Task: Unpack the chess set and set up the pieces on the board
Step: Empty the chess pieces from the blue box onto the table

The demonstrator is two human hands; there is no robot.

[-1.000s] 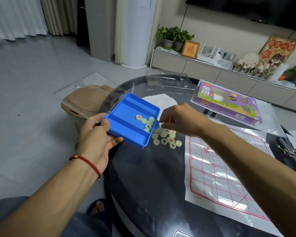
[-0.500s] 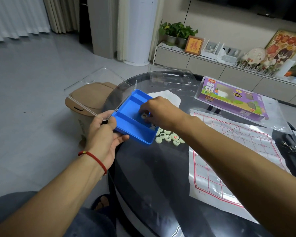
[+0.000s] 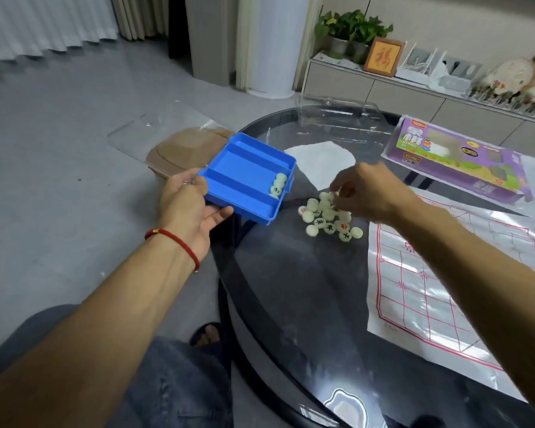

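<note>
Dark glass desk [image 3: 306, 304] carries your work: your left hand [image 3: 187, 208] grips the tilted blue tray [image 3: 244, 177] over the desk's left edge, three pieces [image 3: 278, 184] inside. Your right hand [image 3: 368, 193], fingers [image 3: 337, 188] curled downward, pinches one piece above the pile [image 3: 329, 216] beside the board [image 3: 439, 282].

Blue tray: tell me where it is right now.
In the head view, the blue tray is left of centre, gripped by the left hand at the table's left edge, beside the piece pile.

Left hand [image 3: 187, 205] grips the tilted blue tray [image 3: 244, 177] (few pieces inside); right hand [image 3: 368, 193] pinches over the piece pile [image 3: 328, 216].
</note>
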